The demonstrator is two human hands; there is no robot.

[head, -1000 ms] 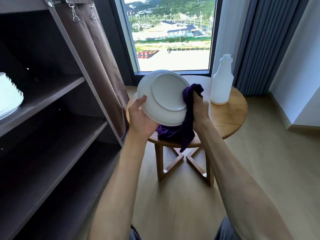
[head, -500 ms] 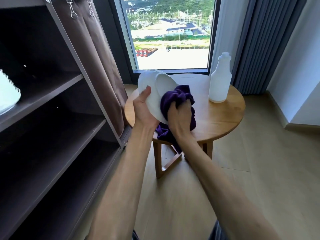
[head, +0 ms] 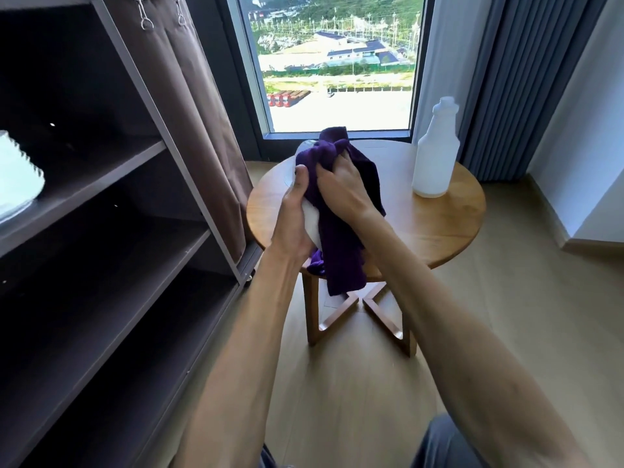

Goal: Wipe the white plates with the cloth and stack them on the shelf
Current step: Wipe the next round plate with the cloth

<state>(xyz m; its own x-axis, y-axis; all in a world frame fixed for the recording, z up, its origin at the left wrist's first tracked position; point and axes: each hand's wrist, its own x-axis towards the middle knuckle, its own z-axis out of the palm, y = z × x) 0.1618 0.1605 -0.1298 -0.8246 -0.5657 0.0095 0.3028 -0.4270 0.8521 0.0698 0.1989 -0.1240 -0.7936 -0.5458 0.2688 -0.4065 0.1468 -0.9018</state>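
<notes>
Wiping goes best if the left hand (head: 293,214) keeps its grip firm on the white plate's (head: 311,220) near rim while the right hand (head: 341,187), fingers bunched into the purple cloth (head: 341,251), rubs across every part; the plate, held on edge above the bench (head: 439,224), is mostly hidden under the cloth

A round wooden tabletop (head: 435,228) on crossed wooden legs stands before a tall window (head: 337,62). A translucent white plastic bottle (head: 435,153) stands upright on the tabletop's far right part. Grey curtains (head: 506,79) hang right of the tabletop, a brown fabric curtain (head: 199,130) left of it.
</notes>
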